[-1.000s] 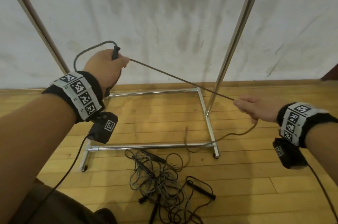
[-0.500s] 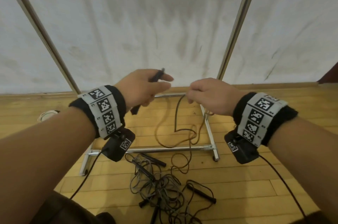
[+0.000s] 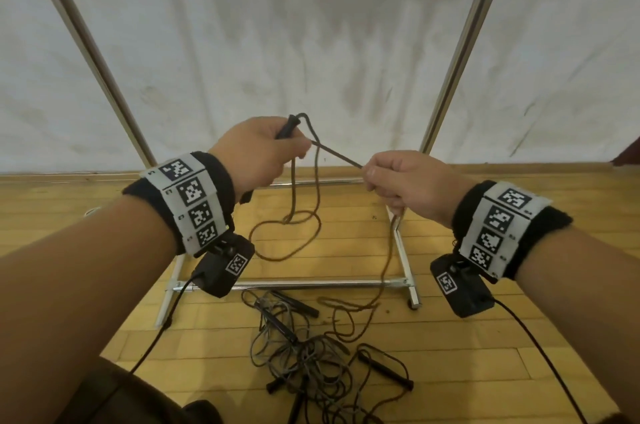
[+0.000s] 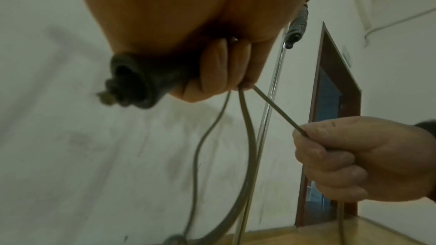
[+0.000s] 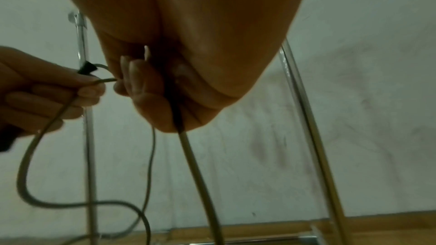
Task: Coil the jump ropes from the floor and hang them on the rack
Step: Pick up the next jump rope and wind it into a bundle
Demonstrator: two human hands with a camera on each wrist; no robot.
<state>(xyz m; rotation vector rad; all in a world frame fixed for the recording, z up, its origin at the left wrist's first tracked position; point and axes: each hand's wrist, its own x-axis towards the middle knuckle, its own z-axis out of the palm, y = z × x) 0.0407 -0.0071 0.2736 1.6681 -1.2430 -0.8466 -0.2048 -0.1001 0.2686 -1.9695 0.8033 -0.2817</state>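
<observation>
Left hand (image 3: 256, 153) grips a black handle (image 3: 286, 128) plus hanging loops of rope (image 3: 337, 157). Right hand (image 3: 405, 183) fists the taut rope. More ropes (image 3: 311, 347) tangled on floor (image 3: 485, 371).

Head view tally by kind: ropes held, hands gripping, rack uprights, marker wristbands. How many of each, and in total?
Held jump rope: 1
Hands gripping it, left hand and right hand: 2
Rack uprights: 2
Marker wristbands: 2
Total: 7
Tangled floor pile: rope count cannot be told.
</observation>
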